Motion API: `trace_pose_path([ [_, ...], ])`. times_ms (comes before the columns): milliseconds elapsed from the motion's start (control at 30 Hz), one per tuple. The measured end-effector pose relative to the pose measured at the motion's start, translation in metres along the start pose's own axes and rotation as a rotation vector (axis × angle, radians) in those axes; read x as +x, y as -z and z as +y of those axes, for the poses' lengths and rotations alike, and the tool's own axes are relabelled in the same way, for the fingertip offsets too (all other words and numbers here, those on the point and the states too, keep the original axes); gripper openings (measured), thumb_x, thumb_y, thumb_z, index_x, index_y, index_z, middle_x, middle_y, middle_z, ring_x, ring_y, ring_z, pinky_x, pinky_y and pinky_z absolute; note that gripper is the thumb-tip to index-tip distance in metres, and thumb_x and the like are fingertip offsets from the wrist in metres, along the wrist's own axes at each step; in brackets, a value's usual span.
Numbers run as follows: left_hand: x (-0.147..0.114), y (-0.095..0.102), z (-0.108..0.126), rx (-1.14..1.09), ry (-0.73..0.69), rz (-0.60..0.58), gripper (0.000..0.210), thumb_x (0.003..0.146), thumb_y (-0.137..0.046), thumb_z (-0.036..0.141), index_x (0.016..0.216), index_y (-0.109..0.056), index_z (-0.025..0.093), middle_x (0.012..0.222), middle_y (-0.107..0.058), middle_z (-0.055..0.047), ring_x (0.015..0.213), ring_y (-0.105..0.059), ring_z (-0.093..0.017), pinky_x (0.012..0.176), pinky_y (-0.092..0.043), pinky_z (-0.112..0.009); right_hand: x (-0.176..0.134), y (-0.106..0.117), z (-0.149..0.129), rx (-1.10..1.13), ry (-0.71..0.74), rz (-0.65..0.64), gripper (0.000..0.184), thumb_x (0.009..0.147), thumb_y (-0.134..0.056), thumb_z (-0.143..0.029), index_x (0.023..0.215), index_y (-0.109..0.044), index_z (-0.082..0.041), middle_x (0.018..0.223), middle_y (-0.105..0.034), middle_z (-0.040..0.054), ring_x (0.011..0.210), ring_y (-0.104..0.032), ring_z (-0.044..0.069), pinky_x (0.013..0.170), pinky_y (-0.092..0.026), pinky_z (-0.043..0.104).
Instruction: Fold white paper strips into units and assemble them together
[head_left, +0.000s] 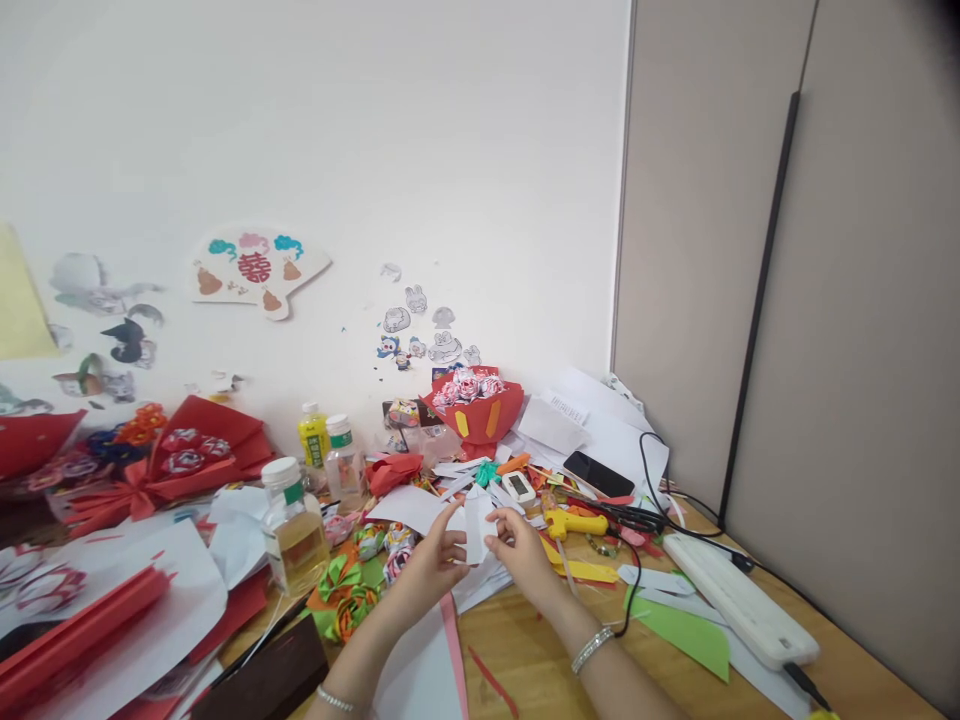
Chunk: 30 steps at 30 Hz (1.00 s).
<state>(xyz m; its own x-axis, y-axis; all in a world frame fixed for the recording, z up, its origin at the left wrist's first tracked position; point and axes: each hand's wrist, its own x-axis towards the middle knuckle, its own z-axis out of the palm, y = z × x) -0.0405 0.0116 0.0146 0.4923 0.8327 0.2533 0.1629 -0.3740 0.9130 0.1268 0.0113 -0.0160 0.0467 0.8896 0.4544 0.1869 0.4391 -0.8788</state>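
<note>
A small piece of white folded paper (pixel 478 530) is held up over the table between my two hands. My left hand (pixel 437 552) grips its left edge with thumb and fingers. On the opposite edge, my right hand (pixel 517 545) pinches the paper. Just beyond it lie a white digital timer (pixel 518 487), a teal crumpled paper piece (pixel 486 472) and loose paper strips. A yellow glue gun (pixel 576 524) rests to the right of my right hand. Wrapped candies (pixel 371 541) and orange-green paper flowers (pixel 343 595) lie left of my left hand.
A red paper bouquet (pixel 480 410) stands against the wall. Bottles (pixel 289 530) stand at left, near another red bouquet (pixel 199 450). A black phone (pixel 598 474) lies on papers at right. A white power strip (pixel 739 598) and black cables run along the right edge. A dark box (pixel 262 672) sits at front left.
</note>
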Motion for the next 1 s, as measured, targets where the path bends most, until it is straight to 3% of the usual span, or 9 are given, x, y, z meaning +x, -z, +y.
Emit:
trace_pose_path([
  [100,-0.002,0.003,0.008,0.212,-0.028,-0.034,0.035,0.065,-0.055,0.019,0.100,-0.054,0.022,0.087,-0.058,-0.003,0.078,-0.054,-0.014,0.068,-0.045,-0.025,-0.001,0.001,-0.001,0.004,0.029,-0.008,0.023,0.066,-0.051,-0.015,0.088,-0.053,-0.019,0.068,-0.044,-0.0030,0.063,-0.045,0.013,0.057,-0.039,0.023],
  [233,-0.002,0.004,0.008,0.337,-0.023,-0.003,0.016,0.066,-0.053,0.022,0.077,-0.063,0.018,0.077,-0.064,-0.004,0.072,-0.057,-0.016,0.068,-0.045,-0.026,-0.002,0.000,-0.004,0.014,0.035,-0.038,0.022,0.066,-0.052,-0.016,0.088,-0.054,-0.019,0.069,-0.046,-0.0027,0.065,-0.047,0.013,0.058,-0.039,0.023],
  [433,0.001,0.004,0.000,0.245,-0.015,0.037,0.013,0.062,-0.059,0.023,0.071,-0.065,0.017,0.071,-0.066,-0.004,0.068,-0.058,-0.017,0.064,-0.044,-0.025,-0.003,-0.001,-0.004,0.037,0.027,-0.053,0.021,0.067,-0.053,-0.017,0.088,-0.054,-0.019,0.073,-0.050,-0.0010,0.070,-0.050,0.013,0.062,-0.041,0.024],
  [667,0.003,0.003,-0.003,0.209,-0.026,0.033,0.017,0.063,-0.061,0.032,0.062,-0.063,0.015,0.062,-0.062,-0.003,0.061,-0.054,-0.014,0.059,-0.041,-0.023,-0.002,-0.005,0.007,0.129,-0.056,-0.117,0.026,0.065,-0.052,-0.015,0.090,-0.050,-0.018,0.072,-0.051,-0.0015,0.065,-0.052,0.012,0.057,-0.042,0.023],
  [833,0.007,-0.009,-0.011,-0.085,0.060,0.025,0.026,0.063,-0.061,0.039,0.065,-0.057,0.014,0.059,-0.059,-0.001,0.058,-0.055,-0.013,0.058,-0.044,-0.024,-0.001,-0.007,0.010,0.126,-0.039,-0.087,0.027,0.063,-0.052,-0.012,0.089,-0.052,-0.018,0.074,-0.051,-0.0010,0.068,-0.052,0.013,0.057,-0.041,0.023],
  [1000,0.011,-0.018,-0.016,-0.218,0.136,0.111,0.032,0.058,-0.065,0.043,0.064,-0.052,0.014,0.053,-0.058,0.001,0.053,-0.056,-0.012,0.055,-0.045,-0.024,-0.002,-0.007,0.008,0.133,-0.040,-0.080,0.027,0.063,-0.051,-0.012,0.090,-0.051,-0.018,0.073,-0.050,-0.0013,0.068,-0.051,0.013,0.058,-0.042,0.023],
])
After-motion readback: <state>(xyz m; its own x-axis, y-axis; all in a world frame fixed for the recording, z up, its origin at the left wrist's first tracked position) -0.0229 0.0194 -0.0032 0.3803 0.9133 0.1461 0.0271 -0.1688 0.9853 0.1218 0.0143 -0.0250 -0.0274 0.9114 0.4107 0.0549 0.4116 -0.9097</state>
